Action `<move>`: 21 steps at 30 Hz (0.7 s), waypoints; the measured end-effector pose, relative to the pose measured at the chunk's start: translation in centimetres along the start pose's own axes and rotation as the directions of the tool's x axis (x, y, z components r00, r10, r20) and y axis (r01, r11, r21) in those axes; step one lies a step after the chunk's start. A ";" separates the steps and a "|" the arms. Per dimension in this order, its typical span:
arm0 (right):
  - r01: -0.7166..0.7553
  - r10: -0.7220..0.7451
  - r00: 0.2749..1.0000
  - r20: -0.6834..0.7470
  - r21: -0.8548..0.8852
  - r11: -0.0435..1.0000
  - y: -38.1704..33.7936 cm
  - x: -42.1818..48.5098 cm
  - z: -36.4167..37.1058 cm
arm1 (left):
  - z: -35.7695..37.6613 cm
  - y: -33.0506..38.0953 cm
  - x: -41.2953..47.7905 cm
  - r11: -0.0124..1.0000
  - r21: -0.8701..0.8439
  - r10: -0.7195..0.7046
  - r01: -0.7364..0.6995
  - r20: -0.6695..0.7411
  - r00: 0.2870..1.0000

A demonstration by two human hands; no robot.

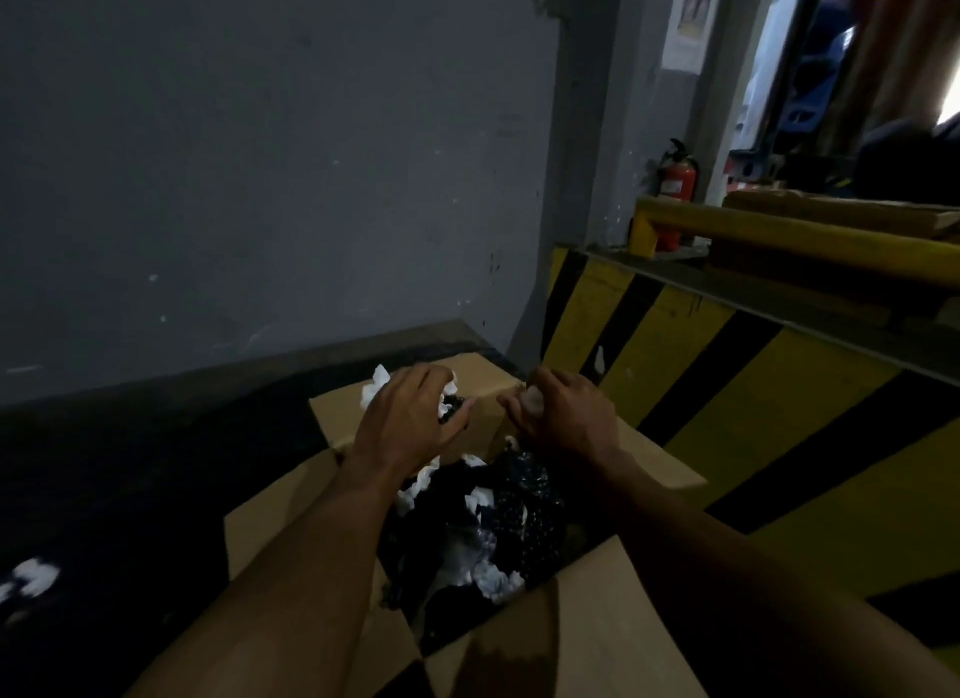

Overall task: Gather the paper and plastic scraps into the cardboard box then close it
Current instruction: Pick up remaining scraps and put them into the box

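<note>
Down on the dark floor, seen from your head camera, the cardboard box sits with its flaps spread outward, just beside the striped barrier. Its inside is heaped with a pile of scraps, black plastic mixed with white paper, rising to about the rim.

Your left hand hovers over the far flap, fingers curled round a mixed bundle of white paper and black plastic. Your right hand is close beside it, fingers closed on a pale scrap; what that scrap is made of is too blurred to tell.

You appear to be in the gathering step, carrying two handfuls over the box. The next move calls for bringing both hands back over the opening and letting go above the pile, not over the far flap, where pieces could slide off onto the floor. One loose white scrap lies on the floor well to your left and needs fetching before you fold the flaps. With the heap this high, you will likely have to press it down so the flaps can meet.
</note>
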State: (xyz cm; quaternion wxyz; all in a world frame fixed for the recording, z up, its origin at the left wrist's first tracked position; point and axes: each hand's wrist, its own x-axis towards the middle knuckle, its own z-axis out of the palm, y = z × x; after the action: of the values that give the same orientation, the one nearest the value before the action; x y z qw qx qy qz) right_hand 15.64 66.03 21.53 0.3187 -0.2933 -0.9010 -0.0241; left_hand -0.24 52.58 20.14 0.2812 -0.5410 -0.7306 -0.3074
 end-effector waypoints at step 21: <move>0.222 -0.280 0.957 0.076 0.428 0.876 6.5 1.3 7.0 | 4.5 7.1 -3.7 0.919 0.221 -0.362 0.326 0.142 0.921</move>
State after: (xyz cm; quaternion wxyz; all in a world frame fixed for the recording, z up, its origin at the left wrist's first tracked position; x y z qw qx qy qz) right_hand 14.47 73.66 15.78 0.3058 -0.1004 -0.9354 0.1464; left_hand 7.21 55.23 15.48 0.2065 -0.3993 -0.8633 -0.2295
